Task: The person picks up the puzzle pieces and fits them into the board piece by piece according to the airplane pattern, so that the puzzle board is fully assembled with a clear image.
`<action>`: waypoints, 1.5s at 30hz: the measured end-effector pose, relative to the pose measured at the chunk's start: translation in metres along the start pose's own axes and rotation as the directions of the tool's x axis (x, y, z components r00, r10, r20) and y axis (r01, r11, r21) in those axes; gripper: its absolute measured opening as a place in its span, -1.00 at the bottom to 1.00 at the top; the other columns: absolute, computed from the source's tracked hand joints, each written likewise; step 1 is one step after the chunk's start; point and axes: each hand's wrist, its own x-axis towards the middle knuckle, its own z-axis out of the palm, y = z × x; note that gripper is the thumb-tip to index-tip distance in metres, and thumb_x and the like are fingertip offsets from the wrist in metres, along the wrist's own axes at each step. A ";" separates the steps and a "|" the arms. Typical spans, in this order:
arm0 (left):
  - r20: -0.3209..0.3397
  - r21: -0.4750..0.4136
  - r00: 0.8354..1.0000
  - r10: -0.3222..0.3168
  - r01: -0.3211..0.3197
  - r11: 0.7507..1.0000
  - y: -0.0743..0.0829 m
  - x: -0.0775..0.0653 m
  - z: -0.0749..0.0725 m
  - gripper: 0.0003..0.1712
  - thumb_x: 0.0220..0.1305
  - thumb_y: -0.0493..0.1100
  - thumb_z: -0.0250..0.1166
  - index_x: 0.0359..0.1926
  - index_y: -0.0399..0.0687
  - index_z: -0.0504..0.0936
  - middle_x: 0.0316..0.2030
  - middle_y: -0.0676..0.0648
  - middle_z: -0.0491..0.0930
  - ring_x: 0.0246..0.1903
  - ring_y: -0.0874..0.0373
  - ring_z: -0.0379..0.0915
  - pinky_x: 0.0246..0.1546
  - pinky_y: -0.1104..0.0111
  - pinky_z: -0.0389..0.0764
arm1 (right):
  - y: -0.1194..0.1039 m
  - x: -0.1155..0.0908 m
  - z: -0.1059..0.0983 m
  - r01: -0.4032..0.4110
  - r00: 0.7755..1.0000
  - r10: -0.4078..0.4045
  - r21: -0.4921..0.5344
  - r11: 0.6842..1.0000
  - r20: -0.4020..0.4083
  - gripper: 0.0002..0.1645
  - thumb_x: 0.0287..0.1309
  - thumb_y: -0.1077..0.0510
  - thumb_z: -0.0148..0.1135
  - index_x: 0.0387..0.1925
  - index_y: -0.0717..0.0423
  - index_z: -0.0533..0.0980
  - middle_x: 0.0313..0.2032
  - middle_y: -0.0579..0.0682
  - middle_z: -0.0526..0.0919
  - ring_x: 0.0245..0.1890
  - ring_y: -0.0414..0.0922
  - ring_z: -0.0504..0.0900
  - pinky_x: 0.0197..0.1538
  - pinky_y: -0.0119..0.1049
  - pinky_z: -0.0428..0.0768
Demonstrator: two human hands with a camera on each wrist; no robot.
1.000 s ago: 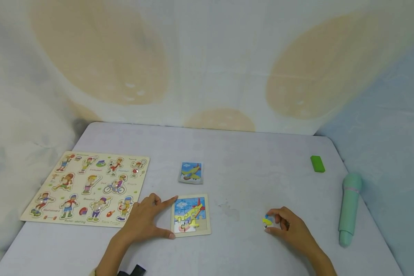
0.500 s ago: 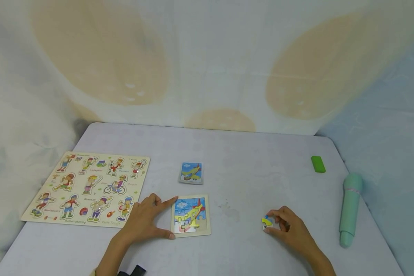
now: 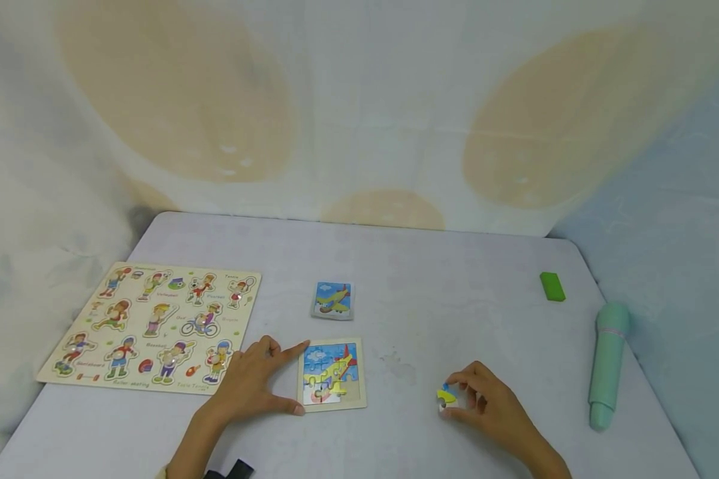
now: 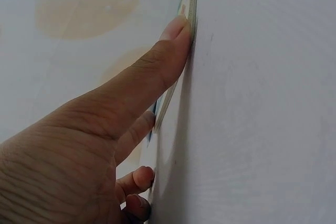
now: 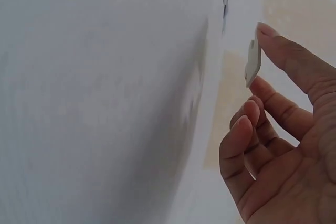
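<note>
My right hand pinches a jigsaw piece printed in yellow, white and blue between thumb and index finger. The right wrist view shows the piece edge-on, raised off the table, with the other fingers loosely curled. My left hand rests by a small wooden-framed jigsaw puzzle. Its straight index finger touches the upper left corner and its thumb the lower left corner. Interlocked pieces of an aeroplane picture fill most of the frame; bare wood shows at the lower right.
Behind the jigsaw lies a small aeroplane picture. A large wooden puzzle board with sports figures is at the left, partly behind my left hand. To the right are a green block and a mint-green cylinder. A black object sits at the front edge.
My right hand has moved a little left and nearer the puzzle frame, carrying the jigsaw piece, which is turned slightly. The left hand and the frame have stayed in place.
</note>
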 end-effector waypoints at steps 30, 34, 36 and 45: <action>-0.004 -0.004 1.000 0.001 -0.001 1.000 0.000 0.000 -0.001 0.19 -0.47 0.52 0.53 0.37 0.52 0.40 -0.27 0.15 0.20 -0.30 0.24 0.11 -0.27 0.29 0.12 | -0.058 0.047 0.050 0.047 0.982 -0.050 0.020 0.999 0.184 -0.56 -0.13 0.01 0.60 -0.15 -0.17 0.61 -0.28 -0.33 0.44 -0.43 -0.36 0.41 -0.37 -0.49 0.47; -0.001 -0.004 1.000 -0.009 0.009 1.000 0.000 0.000 0.000 0.20 -0.48 0.53 0.52 0.37 0.55 0.38 -0.26 0.16 0.21 -0.29 0.24 0.12 -0.27 0.28 0.12 | -0.063 0.054 0.059 0.084 0.977 -0.090 0.040 0.996 0.195 -0.56 -0.12 0.03 0.60 -0.15 -0.11 0.62 -0.27 -0.29 0.46 -0.42 -0.35 0.41 -0.37 -0.50 0.47; 0.004 -0.004 1.000 -0.017 0.017 1.000 0.000 0.000 0.001 0.21 -0.48 0.54 0.52 0.37 0.56 0.38 -0.26 0.16 0.20 -0.28 0.25 0.12 -0.26 0.28 0.11 | -0.064 0.056 0.063 0.105 0.974 -0.113 0.050 0.993 0.196 -0.56 -0.12 0.04 0.60 -0.14 -0.09 0.62 -0.26 -0.27 0.47 -0.42 -0.34 0.41 -0.37 -0.50 0.47; -0.002 -0.007 1.000 -0.014 0.014 1.000 0.001 0.001 0.002 0.20 -0.48 0.57 0.49 0.37 0.54 0.39 -0.27 0.16 0.20 -0.28 0.25 0.12 -0.27 0.28 0.11 | -0.071 0.067 0.077 0.052 0.969 -0.055 0.019 0.998 0.242 -0.59 -0.09 0.02 0.58 -0.15 -0.04 0.64 -0.29 -0.27 0.45 -0.41 -0.35 0.41 -0.35 -0.49 0.47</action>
